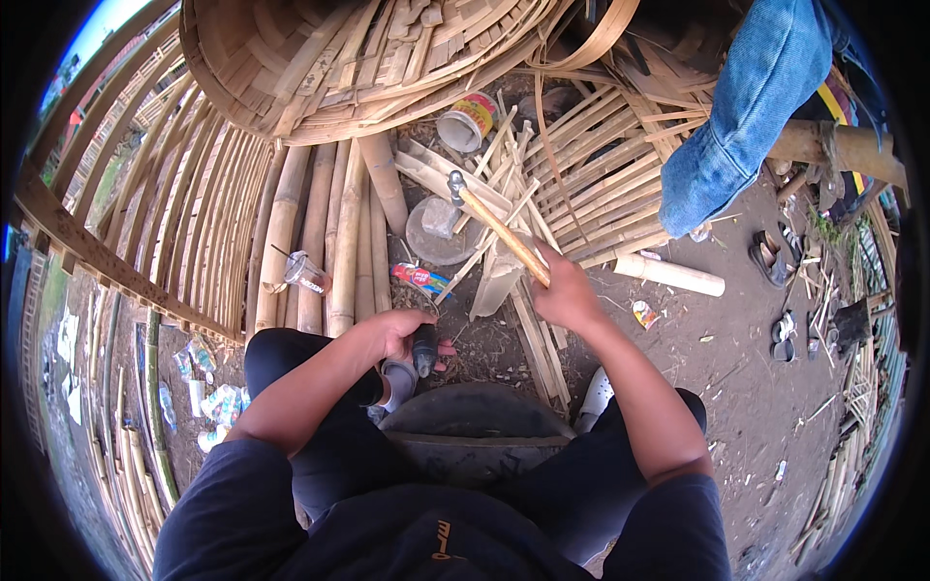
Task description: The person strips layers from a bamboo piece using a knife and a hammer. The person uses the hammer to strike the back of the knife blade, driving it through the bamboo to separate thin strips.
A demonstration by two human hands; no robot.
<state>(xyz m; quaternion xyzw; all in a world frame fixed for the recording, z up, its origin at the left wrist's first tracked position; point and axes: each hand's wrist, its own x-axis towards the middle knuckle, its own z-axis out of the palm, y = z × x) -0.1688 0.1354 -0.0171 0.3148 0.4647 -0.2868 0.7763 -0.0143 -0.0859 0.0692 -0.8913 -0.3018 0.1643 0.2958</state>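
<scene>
Two hands busy. My right hand (567, 295) wraps tight around a hammer (494, 225) handle, head raised ahead of my knuckles, ready to strike. My left hand (405, 334) closes around a dark chunk (424, 349), steadying it low, beside bamboo strips (528, 320).

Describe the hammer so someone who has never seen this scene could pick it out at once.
Start at the big woven bamboo basket at the top, then drop to the strips on the dirt below it. The hammer rises from the right hand, slanting up-left. Its metal head sets it apart from the bamboo.
</scene>
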